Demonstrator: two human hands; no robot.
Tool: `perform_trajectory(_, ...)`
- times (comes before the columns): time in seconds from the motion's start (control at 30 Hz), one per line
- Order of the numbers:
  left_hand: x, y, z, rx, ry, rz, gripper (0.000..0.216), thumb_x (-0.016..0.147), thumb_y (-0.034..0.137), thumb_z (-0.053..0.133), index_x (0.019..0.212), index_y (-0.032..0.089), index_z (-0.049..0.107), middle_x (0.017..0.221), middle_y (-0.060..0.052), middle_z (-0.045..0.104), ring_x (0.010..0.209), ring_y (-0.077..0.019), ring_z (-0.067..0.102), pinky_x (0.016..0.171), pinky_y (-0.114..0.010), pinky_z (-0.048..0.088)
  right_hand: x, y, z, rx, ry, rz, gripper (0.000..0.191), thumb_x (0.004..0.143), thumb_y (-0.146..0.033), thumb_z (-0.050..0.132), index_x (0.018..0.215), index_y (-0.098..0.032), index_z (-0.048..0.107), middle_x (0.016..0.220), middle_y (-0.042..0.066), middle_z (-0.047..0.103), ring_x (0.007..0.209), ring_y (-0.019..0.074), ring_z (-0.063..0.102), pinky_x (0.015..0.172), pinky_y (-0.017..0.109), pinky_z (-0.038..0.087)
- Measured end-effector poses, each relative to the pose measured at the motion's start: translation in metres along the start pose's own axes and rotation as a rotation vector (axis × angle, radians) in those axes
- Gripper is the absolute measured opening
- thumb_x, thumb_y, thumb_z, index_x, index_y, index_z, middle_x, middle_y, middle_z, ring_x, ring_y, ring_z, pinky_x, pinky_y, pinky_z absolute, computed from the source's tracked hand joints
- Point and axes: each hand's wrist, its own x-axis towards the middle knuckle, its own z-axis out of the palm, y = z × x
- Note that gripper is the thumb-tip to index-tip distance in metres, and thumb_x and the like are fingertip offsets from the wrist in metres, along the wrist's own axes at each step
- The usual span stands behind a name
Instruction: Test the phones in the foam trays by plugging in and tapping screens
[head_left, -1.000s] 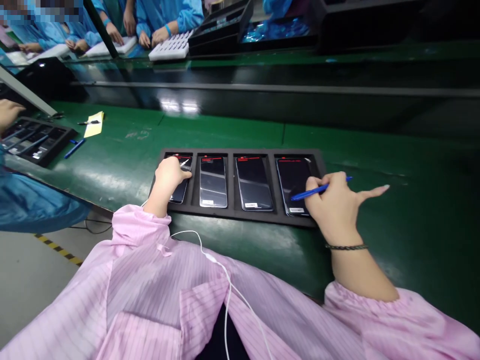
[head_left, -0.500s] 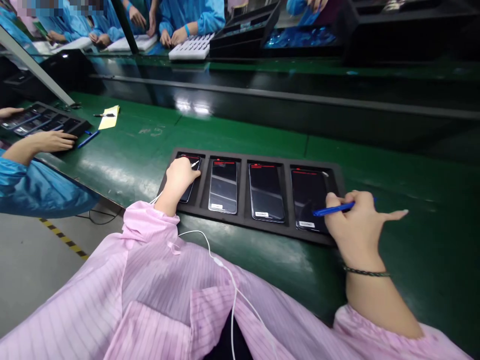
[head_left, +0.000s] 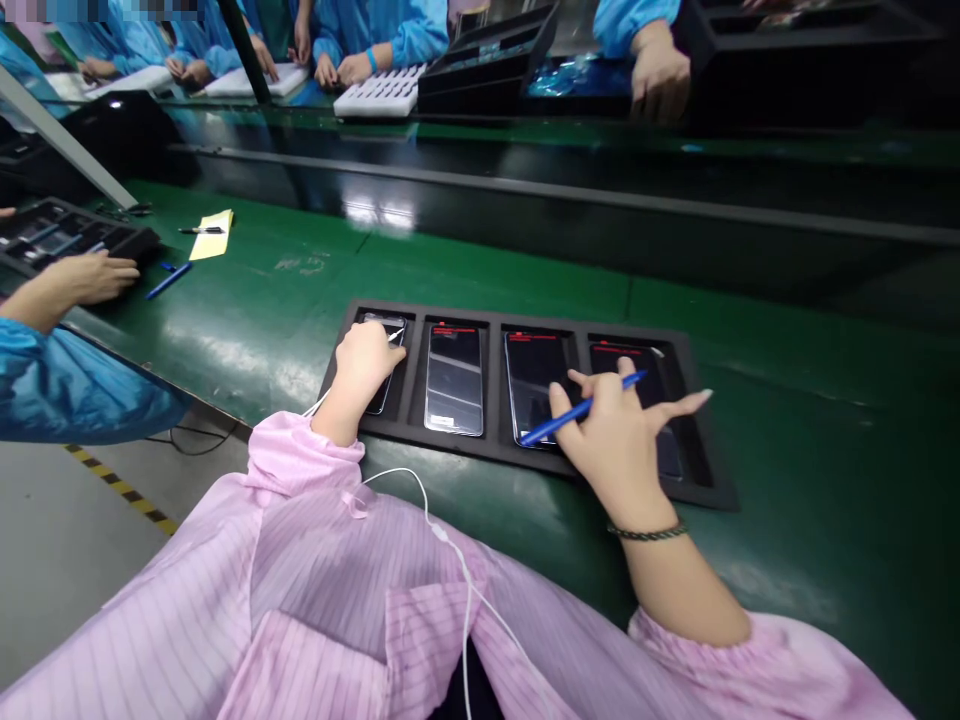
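While the right hand is pinching a blue pen, the left hand is resting clenched on the leftmost phone.
In the head view, the pen tip is pointing at the third phone in the black tray. A hard press risks scratching the glass, and the curled left fingers could be dragging their phone askew in its slot.

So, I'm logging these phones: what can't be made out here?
Head view:
leftmost phone: middle hidden under the left hand; what the hand grips, too small.
rightmost phone: mostly covered by the right hand and its blue pen.
white label on the second phone: too small to read.
Pen tip on the third phone: contact unclear.
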Motion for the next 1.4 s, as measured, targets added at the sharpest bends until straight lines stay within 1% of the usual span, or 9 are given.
perform_trajectory(0.13,-0.003,-0.002,-0.004,0.001,0.002,-0.01,0.04,0.089,0.045,0.067,0.112,0.013,0.073,0.116,-0.019,0.073,0.112,-0.0308,0.07,0.094,-0.035,0.057,0.006,-0.014,0.008,-0.065,-0.009,0.081,0.017,0.09,-0.039,0.042,0.087,-0.023,0.039,0.093,0.016,0.069,0.131,0.0418,0.047,0.104,0.086,-0.004)
perform_trajectory(0.23,-0.017,0.001,-0.012,-0.001,0.094,0.004,0.041,0.092,0.048,0.064,0.111,0.012,0.072,0.12,-0.019,0.07,0.109,-0.0306,0.071,0.093,-0.036,0.057,0.01,-0.024,0.014,-0.177,0.01,0.129,0.016,0.091,-0.037,0.043,0.09,-0.021,0.044,0.091,0.019,0.067,0.13,0.044,0.046,0.105,0.085,0.007)
perform_trajectory(0.3,-0.031,0.009,-0.017,0.004,0.151,0.056,0.04,0.095,0.048,0.061,0.111,0.012,0.071,0.118,-0.019,0.07,0.107,-0.0306,0.071,0.091,-0.036,0.058,0.012,-0.032,0.016,-0.242,0.005,0.143,0.018,0.09,-0.036,0.043,0.093,-0.019,0.045,0.091,0.022,0.066,0.13,0.046,0.045,0.105,0.084,0.012)
perform_trajectory(0.37,-0.045,0.021,-0.019,0.02,0.136,0.135,0.04,0.096,0.048,0.06,0.108,0.012,0.071,0.113,-0.017,0.071,0.105,-0.0305,0.072,0.089,-0.035,0.058,0.014,-0.037,0.018,-0.258,-0.007,0.162,0.019,0.09,-0.036,0.044,0.094,-0.017,0.045,0.089,0.022,0.065,0.128,0.0461,0.047,0.105,0.082,0.016)
perform_trajectory(0.5,-0.059,0.052,-0.009,0.054,0.036,0.258,0.043,0.095,0.05,0.061,0.107,0.011,0.072,0.117,-0.018,0.069,0.103,-0.0291,0.072,0.088,-0.033,0.057,0.014,-0.039,0.017,-0.175,-0.027,0.183,0.02,0.092,-0.037,0.044,0.097,-0.017,0.044,0.092,0.018,0.066,0.117,0.0407,0.055,0.108,0.08,0.015)
perform_trajectory(0.67,-0.054,0.076,0.007,0.057,0.005,0.251,0.044,0.096,0.047,0.059,0.116,0.01,0.071,0.124,-0.022,0.066,0.105,-0.0287,0.072,0.09,-0.033,0.057,0.009,-0.037,0.012,-0.173,-0.024,0.17,0.019,0.093,-0.037,0.043,0.096,-0.018,0.044,0.095,0.018,0.067,0.117,0.0398,0.056,0.11,0.08,0.011)
perform_trajectory(0.93,-0.047,0.084,0.012,0.061,-0.015,0.223,0.041,0.094,0.043,0.058,0.115,0.011,0.073,0.123,-0.023,0.067,0.108,-0.0289,0.073,0.089,-0.032,0.057,0.003,-0.034,0.012,-0.191,-0.028,0.089,0.014,0.095,-0.033,0.045,0.092,-0.019,0.046,0.099,0.022,0.07,0.131,0.043,0.05,0.11,0.078,0.015)
perform_trajectory(1.13,-0.043,0.085,0.009,0.119,-0.013,0.258,0.032,0.084,0.034,0.068,0.108,0.014,0.073,0.119,-0.019,0.072,0.109,-0.0277,0.073,0.085,-0.029,0.057,0.004,-0.038,0.011,-0.191,-0.039,0.075,0.012,0.096,-0.029,0.048,0.092,-0.018,0.048,0.103,0.022,0.071,0.134,0.0426,0.05,0.112,0.077,0.016)
perform_trajectory(1.4,-0.049,0.085,0.01,0.112,-0.005,0.259,0.025,0.088,0.03,0.06,0.104,0.015,0.073,0.113,-0.018,0.074,0.108,-0.0275,0.073,0.085,-0.03,0.057,0.002,-0.036,0.013,-0.148,-0.014,0.052,0.01,0.096,-0.027,0.047,0.091,-0.019,0.048,0.101,0.02,0.071,0.133,0.0417,0.052,0.112,0.078,0.016)
